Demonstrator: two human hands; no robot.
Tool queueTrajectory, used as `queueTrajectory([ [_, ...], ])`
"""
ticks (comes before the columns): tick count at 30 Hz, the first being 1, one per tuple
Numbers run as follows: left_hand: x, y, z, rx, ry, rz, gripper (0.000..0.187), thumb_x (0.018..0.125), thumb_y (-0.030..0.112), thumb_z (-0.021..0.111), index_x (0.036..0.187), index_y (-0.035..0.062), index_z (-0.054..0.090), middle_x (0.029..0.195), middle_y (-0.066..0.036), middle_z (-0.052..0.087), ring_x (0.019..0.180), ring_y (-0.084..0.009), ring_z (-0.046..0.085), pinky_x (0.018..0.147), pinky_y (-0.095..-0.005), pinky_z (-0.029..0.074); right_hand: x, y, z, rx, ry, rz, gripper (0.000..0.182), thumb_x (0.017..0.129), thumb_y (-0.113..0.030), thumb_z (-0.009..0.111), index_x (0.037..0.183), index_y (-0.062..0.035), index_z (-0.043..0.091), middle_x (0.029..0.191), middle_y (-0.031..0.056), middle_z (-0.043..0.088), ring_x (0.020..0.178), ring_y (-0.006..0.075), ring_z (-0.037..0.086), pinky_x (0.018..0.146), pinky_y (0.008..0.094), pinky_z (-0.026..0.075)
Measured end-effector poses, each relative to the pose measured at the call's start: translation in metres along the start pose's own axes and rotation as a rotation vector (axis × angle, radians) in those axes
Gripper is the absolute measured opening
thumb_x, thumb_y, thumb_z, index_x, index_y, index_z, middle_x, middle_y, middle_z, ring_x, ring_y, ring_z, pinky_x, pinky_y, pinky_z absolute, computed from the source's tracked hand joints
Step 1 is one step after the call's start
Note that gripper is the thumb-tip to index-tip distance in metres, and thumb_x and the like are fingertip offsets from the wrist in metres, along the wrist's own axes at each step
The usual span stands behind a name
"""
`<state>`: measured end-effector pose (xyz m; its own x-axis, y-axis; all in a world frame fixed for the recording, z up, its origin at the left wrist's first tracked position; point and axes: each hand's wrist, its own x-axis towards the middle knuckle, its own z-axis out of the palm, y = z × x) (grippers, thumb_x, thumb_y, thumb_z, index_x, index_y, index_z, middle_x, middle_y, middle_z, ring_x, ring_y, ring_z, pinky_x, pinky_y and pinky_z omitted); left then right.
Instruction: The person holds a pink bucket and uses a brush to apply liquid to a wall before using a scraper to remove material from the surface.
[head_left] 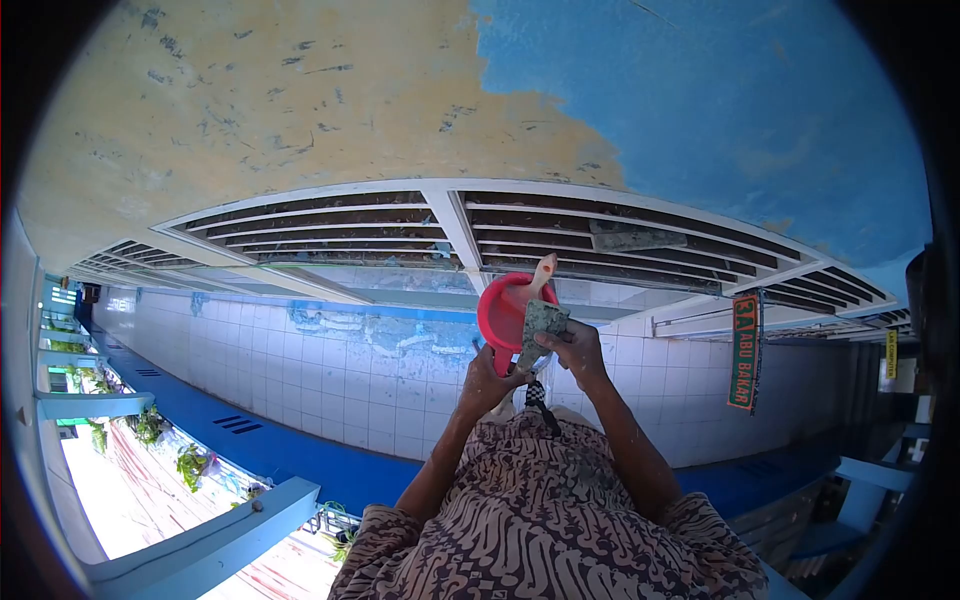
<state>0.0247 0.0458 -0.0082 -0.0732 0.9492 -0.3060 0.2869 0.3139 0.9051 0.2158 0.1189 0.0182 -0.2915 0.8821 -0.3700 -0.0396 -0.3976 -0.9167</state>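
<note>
My left hand [490, 382] is closed around the handle of a red plastic dipper [487, 318], its open mouth facing me. A pale-handled brush [543, 272] leans in the dipper, its handle sticking out past the rim. Between the fingers of my right hand [574, 350] is a flat, speckled grey-green piece [543, 326], held against the dipper's right side and covering part of it. Paint-like specks mark both hands.
Slatted white vents [455, 225] run along the wall, with another flat greenish piece [638, 238] on the slats. Above, the wall [700, 100] is part beige, part blue. A hanging sign [745, 352] is at right; a light-blue railing [210, 535] stands lower left, above the tiled floor [350, 385].
</note>
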Motion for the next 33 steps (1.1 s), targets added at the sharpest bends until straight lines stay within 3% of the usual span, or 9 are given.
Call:
queueTrajectory([
  [3, -0.004, 0.006, 0.001, 0.060, 0.035, -0.006, 0.074, 0.065, 0.026, 0.095, 0.121, -0.0019, 0.056, 0.095, -0.012, 0.070, 0.083, -0.0210, 0.068, 0.075, -0.0364, 0.055, 0.021, 0.018, -0.017, -0.241, 0.074, -0.162, 0.034, 0.081, -0.021, 0.087, 0.100, 0.0011, 0.070, 0.088, 0.0056, 0.073, 0.066, 0.0056, 0.061, 0.059, 0.0229, 0.048],
  [4, -0.003, 0.004, 0.000, 0.062, 0.040, -0.007, 0.074, 0.065, 0.026, 0.095, 0.121, -0.0019, 0.056, 0.095, -0.012, 0.070, 0.083, -0.0210, 0.068, 0.075, -0.0364, 0.055, 0.027, 0.020, -0.014, -0.126, 0.106, -0.315, 0.034, 0.078, -0.022, 0.088, 0.097, -0.0003, 0.069, 0.083, 0.0048, 0.072, 0.066, 0.0058, 0.061, 0.060, 0.0230, 0.048],
  [7, -0.003, -0.002, -0.002, 0.054, 0.031, -0.006, 0.075, 0.065, 0.025, 0.095, 0.122, -0.0017, 0.055, 0.098, -0.013, 0.070, 0.085, -0.0216, 0.069, 0.076, -0.0368, 0.056, 0.022, -0.025, -0.010, -0.355, 0.142, -0.372, 0.040, 0.078, -0.024, 0.087, 0.105, -0.0005, 0.070, 0.084, 0.0061, 0.074, 0.067, 0.0063, 0.063, 0.062, 0.0236, 0.049],
  [11, -0.002, -0.005, -0.008, 0.113, 0.026, 0.027, 0.079, 0.064, 0.026, 0.095, 0.126, -0.0023, 0.053, 0.103, -0.015, 0.070, 0.088, -0.0254, 0.071, 0.078, -0.0379, 0.056, 0.039, -0.031, -0.018, -0.613, -0.074, -0.370, 0.038, 0.079, -0.030, 0.085, 0.103, -0.0012, 0.076, 0.090, 0.0109, 0.074, 0.072, 0.0179, 0.070, 0.070, 0.0313, 0.053],
  [15, -0.004, -0.006, -0.006, 0.114, 0.058, 0.058, 0.072, 0.064, 0.027, 0.096, 0.118, -0.0019, 0.060, 0.100, -0.013, 0.071, 0.088, -0.0220, 0.070, 0.078, -0.0368, 0.056, 0.044, -0.034, -0.008, -0.546, -0.074, -0.439, 0.034, 0.081, -0.031, 0.084, 0.095, -0.0001, 0.077, 0.086, 0.0132, 0.073, 0.076, 0.0217, 0.070, 0.074, 0.0319, 0.053],
  [19, -0.005, -0.004, -0.005, 0.144, 0.006, -0.036, 0.076, 0.066, 0.025, 0.094, 0.125, -0.0012, 0.055, 0.101, -0.015, 0.071, 0.087, -0.0261, 0.070, 0.078, -0.0376, 0.056, 0.044, -0.027, -0.003, -0.452, -0.081, -0.398, 0.026, 0.085, -0.022, 0.078, 0.097, 0.0012, 0.076, 0.084, 0.0113, 0.073, 0.078, 0.0166, 0.068, 0.074, 0.0304, 0.053],
  [24, -0.009, -0.011, 0.006, 0.042, 0.091, -0.015, 0.068, 0.068, 0.022, 0.093, 0.121, -0.0006, 0.056, 0.086, -0.010, 0.070, 0.074, -0.0208, 0.067, 0.072, -0.0361, 0.055, 0.033, -0.025, 0.000, -0.241, -0.069, -0.285, 0.019, 0.087, -0.011, 0.072, 0.096, 0.0048, 0.075, 0.082, 0.0082, 0.073, 0.075, 0.0118, 0.066, 0.071, 0.0286, 0.052],
  [27, -0.014, -0.001, 0.008, 0.004, 0.120, -0.044, 0.069, 0.068, 0.023, 0.095, 0.120, -0.0020, 0.057, 0.095, -0.013, 0.074, 0.085, -0.0200, 0.072, 0.075, -0.0353, 0.057, 0.028, -0.016, -0.007, -0.220, 0.003, -0.256, 0.018, 0.087, -0.010, 0.070, 0.095, 0.0060, 0.074, 0.083, 0.0083, 0.073, 0.075, 0.0116, 0.066, 0.071, 0.0270, 0.052],
  [33, -0.013, -0.009, 0.011, -0.003, 0.113, -0.065, 0.073, 0.068, 0.020, 0.094, 0.124, -0.0023, 0.053, 0.098, -0.014, 0.075, 0.088, -0.0211, 0.074, 0.076, -0.0355, 0.057, 0.018, 0.001, -0.025, -0.083, 0.025, -0.172, 0.020, 0.088, -0.009, 0.068, 0.094, 0.0092, 0.070, 0.083, 0.0110, 0.072, 0.073, 0.0147, 0.068, 0.070, 0.0280, 0.057],
])
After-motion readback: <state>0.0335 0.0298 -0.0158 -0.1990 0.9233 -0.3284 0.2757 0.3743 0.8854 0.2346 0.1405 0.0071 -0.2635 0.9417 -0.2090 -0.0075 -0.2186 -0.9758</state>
